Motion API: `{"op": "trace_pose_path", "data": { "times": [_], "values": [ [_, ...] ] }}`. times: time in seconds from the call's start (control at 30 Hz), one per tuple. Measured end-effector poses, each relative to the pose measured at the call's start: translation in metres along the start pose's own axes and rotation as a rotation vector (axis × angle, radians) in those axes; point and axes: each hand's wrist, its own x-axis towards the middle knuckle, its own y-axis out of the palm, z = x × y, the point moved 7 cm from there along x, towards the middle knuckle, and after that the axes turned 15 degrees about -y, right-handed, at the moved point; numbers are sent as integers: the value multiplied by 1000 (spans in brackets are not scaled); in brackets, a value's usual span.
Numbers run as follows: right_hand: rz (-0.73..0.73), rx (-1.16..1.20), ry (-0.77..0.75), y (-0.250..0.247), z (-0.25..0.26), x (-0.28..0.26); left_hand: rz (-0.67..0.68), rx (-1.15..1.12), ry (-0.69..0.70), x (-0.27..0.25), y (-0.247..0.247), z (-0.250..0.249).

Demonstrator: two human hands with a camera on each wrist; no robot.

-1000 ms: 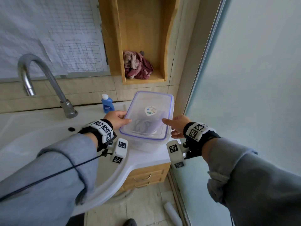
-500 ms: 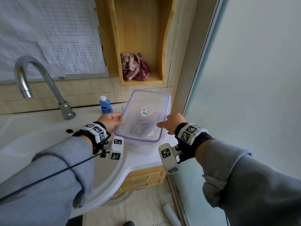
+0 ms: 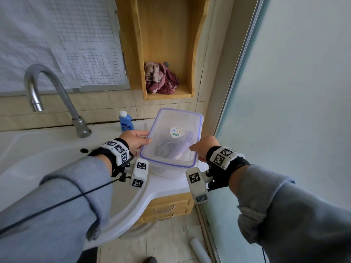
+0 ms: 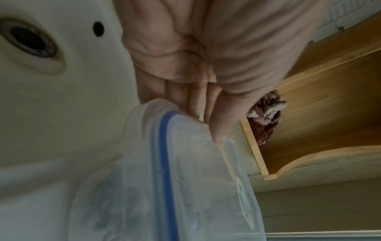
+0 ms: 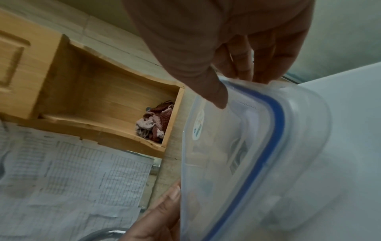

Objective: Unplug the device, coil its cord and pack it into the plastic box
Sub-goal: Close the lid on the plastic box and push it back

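A clear plastic box [image 3: 167, 170] stands on the white counter's right corner. Its blue-rimmed lid [image 3: 177, 118] lies over it, and I cannot tell if it is pressed down. Through the lid I see a purple device [image 3: 183, 149] and its coiled cord [image 3: 164, 149] inside. My left hand [image 3: 146, 141] pinches the lid's left edge, thumb [image 4: 218, 133] on top and fingers beneath the lid [image 4: 185, 163]. My right hand [image 3: 195, 150] grips the right edge, its thumb [image 5: 218, 96] on top of the lid [image 5: 237, 146].
A chrome faucet [image 3: 57, 95] arches over the white sink basin [image 3: 38, 149] at left. A small blue bottle [image 3: 125, 123] stands just behind my left hand. A wooden wall shelf [image 3: 167, 44] holds a red cloth [image 3: 161, 78]. A frosted glass door [image 3: 284, 92] is close on the right.
Both hands keep their hold on the lid over the box. My right thumb has come slightly further in over the lid. The head view has tilted a little.
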Motion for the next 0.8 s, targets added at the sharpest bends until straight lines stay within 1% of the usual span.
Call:
{"op": "trace_pose_path", "data": {
  "times": [0.1, 0.17, 0.23, 0.3, 0.4, 0.5, 0.6, 0.73, 0.8],
  "values": [
    [31, 61, 12, 4, -4, 1, -99, 103, -39, 1, -5, -2],
    [45, 81, 10, 4, -5, 5, -154, 249, -72, 0, -7, -6],
    [68, 95, -9, 6, -3, 10, -179, 342, -115, 3, -9, -7],
    [74, 106, -18, 6, -2, 18, -172, 327, -139, 11, -10, -7],
    [59, 73, -5, 3, 0, 32, -127, 181, -190, 27, -8, 0],
    [38, -54, 80, -4, 2, 45, -115, 104, -207, 50, -11, 3],
    [19, -80, 93, -6, 8, 63, -107, 71, -220, 55, -8, -5],
    [75, -206, 68, -4, 15, 90, -146, 97, -247, 60, -9, -21],
    [89, -157, 51, -2, 18, 104, -142, 93, -256, 71, -10, -28]
  ]
}}
